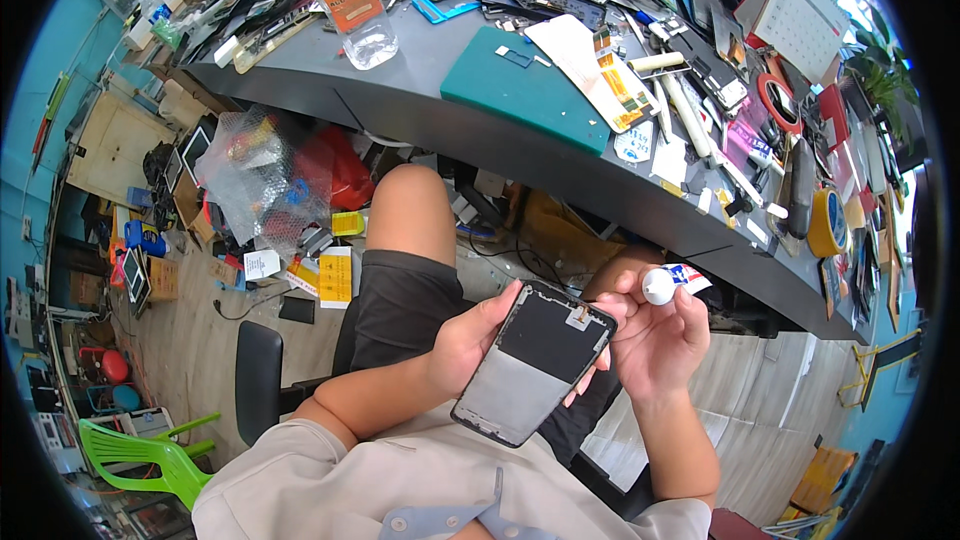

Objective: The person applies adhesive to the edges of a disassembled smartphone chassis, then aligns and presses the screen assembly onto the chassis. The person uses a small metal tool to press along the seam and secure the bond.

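- In the centre of the frame we hold a smartphone display panel (535, 380), tilted, its black-and-silver back facing us, apart from the grey workbench (400, 95) above it in the frame.
- Our left hand (462, 348) is closed around the panel: thumb along its left edge, fingertips curling out at the right edge.
- Our right hand (655, 348), just right of the panel, pinches a small white-capped tube (658, 287) between thumb and fingers; whether a finger also touches the panel's corner, we cannot tell.
- To handle these well, we think we should grip the panel by its rim, leave the flex connector (578, 316) at its top unpressed, and point the cap away from the bare back.
- The tube's label (688, 277) is blue, white and red, partly hidden.
- Upper left of centre, a clear plastic bottle (372, 48) wears an orange label with bold capitals.
- Upper right, a desk calendar (797, 15) shows a printed date grid.
- Right of upper centre, a white sticker (634, 143) bears handwriting.
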### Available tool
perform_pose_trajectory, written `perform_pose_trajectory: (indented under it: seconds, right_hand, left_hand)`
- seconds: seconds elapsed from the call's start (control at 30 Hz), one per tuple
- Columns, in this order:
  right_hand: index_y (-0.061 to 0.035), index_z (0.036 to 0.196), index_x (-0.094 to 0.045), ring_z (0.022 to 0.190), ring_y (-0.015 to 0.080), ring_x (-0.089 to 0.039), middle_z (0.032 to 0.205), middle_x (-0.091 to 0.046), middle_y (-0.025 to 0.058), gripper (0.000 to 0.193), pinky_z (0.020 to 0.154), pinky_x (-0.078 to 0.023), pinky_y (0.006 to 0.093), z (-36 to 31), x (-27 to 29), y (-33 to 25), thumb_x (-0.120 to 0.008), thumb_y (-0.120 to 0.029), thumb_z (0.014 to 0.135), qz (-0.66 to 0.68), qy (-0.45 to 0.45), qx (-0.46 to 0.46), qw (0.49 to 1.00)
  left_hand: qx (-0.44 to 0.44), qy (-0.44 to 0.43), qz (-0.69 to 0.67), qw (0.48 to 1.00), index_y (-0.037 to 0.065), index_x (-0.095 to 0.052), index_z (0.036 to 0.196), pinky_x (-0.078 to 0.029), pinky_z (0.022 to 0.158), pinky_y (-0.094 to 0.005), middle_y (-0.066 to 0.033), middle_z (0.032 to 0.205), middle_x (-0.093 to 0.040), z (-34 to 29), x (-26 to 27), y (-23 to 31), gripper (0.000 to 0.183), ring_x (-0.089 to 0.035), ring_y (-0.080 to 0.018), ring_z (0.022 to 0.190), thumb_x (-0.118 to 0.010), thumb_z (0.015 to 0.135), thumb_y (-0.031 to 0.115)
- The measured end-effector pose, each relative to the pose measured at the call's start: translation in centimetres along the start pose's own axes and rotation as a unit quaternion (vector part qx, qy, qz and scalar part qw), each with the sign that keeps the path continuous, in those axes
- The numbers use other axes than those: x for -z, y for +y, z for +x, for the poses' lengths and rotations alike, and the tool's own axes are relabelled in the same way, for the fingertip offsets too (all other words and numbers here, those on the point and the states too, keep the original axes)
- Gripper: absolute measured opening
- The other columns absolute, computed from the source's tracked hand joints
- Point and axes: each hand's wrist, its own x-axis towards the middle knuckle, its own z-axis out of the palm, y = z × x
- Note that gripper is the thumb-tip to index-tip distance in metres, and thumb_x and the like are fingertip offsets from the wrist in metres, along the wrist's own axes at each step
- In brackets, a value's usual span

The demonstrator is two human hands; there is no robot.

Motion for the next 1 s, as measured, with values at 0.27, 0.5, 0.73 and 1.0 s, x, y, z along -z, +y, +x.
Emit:
perform_pose_trajectory:
  seconds: [0.27, 0.5, 0.73, 1.0]
  right_hand:
    - [0.0028, 0.123, -0.065, 0.112, 0.0480, -0.076, 0.118, -0.074, 0.0293, 0.044, 0.099, -0.061, 0.0574, -0.1, 0.5, 0.5, -0.055, -0.035, 0.103, 0.067, -0.045, -0.065, 0.995]
    - [0.0047, 0.119, -0.067, 0.116, 0.0515, -0.073, 0.116, -0.074, 0.0301, 0.045, 0.108, -0.056, 0.0618, -0.2, -0.5, 0.7, -0.056, -0.035, 0.102, 0.030, -0.018, -0.057, 0.998]
    - [0.0115, 0.120, -0.067, 0.122, 0.0474, -0.072, 0.121, -0.075, 0.0290, 0.050, 0.110, -0.056, 0.0549, -0.5, -0.8, 0.7, -0.056, -0.033, 0.101, -0.026, -0.049, -0.050, 0.997]
    - [0.0074, 0.125, -0.060, 0.120, 0.0489, -0.072, 0.122, -0.072, 0.0303, 0.044, 0.106, -0.059, 0.0564, -0.5, -1.0, 0.5, -0.060, -0.027, 0.098, -0.047, -0.039, -0.031, 0.998]
  left_hand:
    - [0.013, 0.008, 0.020, 1.000, -0.004, -0.041, 0.163, -0.055, 0.094, -0.0445, -0.0288, 0.136, -0.061, -0.4, 0.0, -0.2, 0.096, -0.067, -0.0355, 0.108, -0.020, 0.109, 0.073]
    - [0.027, 0.052, 0.053, 0.997, -0.004, -0.045, 0.162, -0.055, 0.086, -0.0424, -0.0283, 0.132, -0.061, -0.7, -0.7, 0.0, 0.106, -0.067, -0.0347, 0.100, -0.018, 0.105, 0.081]
    - [-0.013, -0.010, -0.050, 0.999, -0.003, -0.050, 0.157, -0.057, 0.078, -0.0431, -0.0308, 0.127, -0.062, -0.4, -0.3, -0.3, 0.095, -0.068, -0.0367, 0.092, -0.021, 0.109, 0.074]
    - [0.014, 0.024, -0.021, 0.999, -0.005, -0.045, 0.161, -0.057, 0.080, -0.0418, -0.0297, 0.128, -0.063, -0.1, -0.6, -0.2, 0.094, -0.069, -0.0367, 0.092, -0.020, 0.110, 0.071]
